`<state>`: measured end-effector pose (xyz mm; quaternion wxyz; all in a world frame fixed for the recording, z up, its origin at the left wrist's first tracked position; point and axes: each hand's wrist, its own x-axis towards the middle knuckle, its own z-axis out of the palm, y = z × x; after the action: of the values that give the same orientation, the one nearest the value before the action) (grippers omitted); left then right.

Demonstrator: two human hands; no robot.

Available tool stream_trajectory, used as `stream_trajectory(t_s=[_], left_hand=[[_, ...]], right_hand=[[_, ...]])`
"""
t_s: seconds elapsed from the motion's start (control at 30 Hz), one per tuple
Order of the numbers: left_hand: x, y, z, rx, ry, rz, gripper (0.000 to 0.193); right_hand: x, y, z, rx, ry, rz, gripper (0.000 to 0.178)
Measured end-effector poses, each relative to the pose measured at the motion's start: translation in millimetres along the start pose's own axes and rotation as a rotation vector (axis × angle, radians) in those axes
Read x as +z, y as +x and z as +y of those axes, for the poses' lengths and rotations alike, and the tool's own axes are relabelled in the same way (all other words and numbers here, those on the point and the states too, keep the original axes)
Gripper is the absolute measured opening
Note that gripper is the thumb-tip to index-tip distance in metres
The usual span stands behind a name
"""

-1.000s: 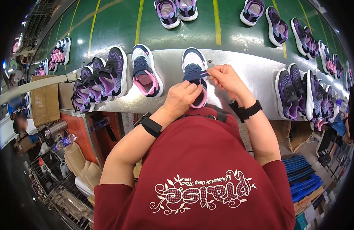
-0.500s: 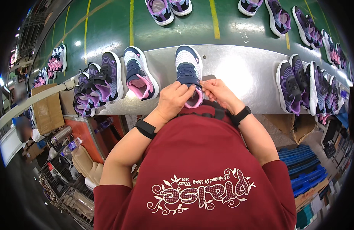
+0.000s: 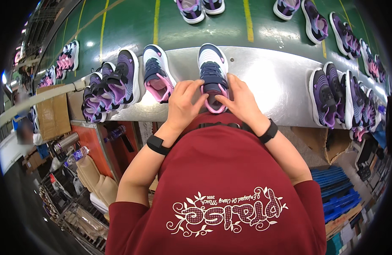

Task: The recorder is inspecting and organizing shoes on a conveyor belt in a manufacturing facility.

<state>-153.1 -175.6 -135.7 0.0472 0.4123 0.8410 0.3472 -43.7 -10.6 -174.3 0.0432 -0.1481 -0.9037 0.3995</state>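
A white and navy sneaker with a pink-lined collar stands on the metal ledge in front of me, toe pointing away. Its navy straps lie across the top. At the left of its collar is my left hand, fingertips on the side and thumb near the opening. My right hand holds the other side, fingers along the outside and thumb at the collar's inner edge. Left of my hands stands a similar sneaker with a pink lining, touched by neither hand.
Several black and purple sneakers stand at the ledge's left, and more sneakers at its right. Beyond the metal ledge runs a green conveyor belt with yellow lines, carrying further shoes. A cardboard box is at far left.
My hands have left the strap and opened out to both sides of the sneaker's collar. The view has shifted slightly.
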Motion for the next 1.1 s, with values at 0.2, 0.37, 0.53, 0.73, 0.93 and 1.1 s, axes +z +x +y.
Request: stream_trajectory(t_s=[0.2, 0.37, 0.53, 0.73, 0.93, 1.1], left_hand=[[-12.8, -22.0, -14.2, -0.081, 0.024, 0.028, 0.035], [-30.0, -39.3, -30.5, -0.095, 0.243, 0.143, 0.039], [-25.7, -61.9, -59.2, -0.150, 0.324, -0.025, 0.036], [-13.3, -51.9, -26.7, -0.046, 0.134, -0.229, 0.027], [-25.6, -56.0, -51.4, -0.674, -0.429, 0.088, 0.021], [-7.3, -47.7, -92.0, -0.791, -0.819, -0.001, 0.026]], right_hand=[[15.7, 1.7, -3.6, -0.089, -0.188, -0.010, 0.054], [9.2, -7.5, 6.4, 0.271, 0.099, -0.018, 0.036], [-43.1, -9.3, 50.8, 0.318, -0.157, 0.181, 0.034], [-50.2, 24.6, -36.0, -0.192, -0.319, 0.347, 0.030], [14.9, 21.4, -88.0, -0.247, 0.159, -0.080, 0.011], [44.1, 26.5, -89.6, -0.310, -0.246, -0.307, 0.027]])
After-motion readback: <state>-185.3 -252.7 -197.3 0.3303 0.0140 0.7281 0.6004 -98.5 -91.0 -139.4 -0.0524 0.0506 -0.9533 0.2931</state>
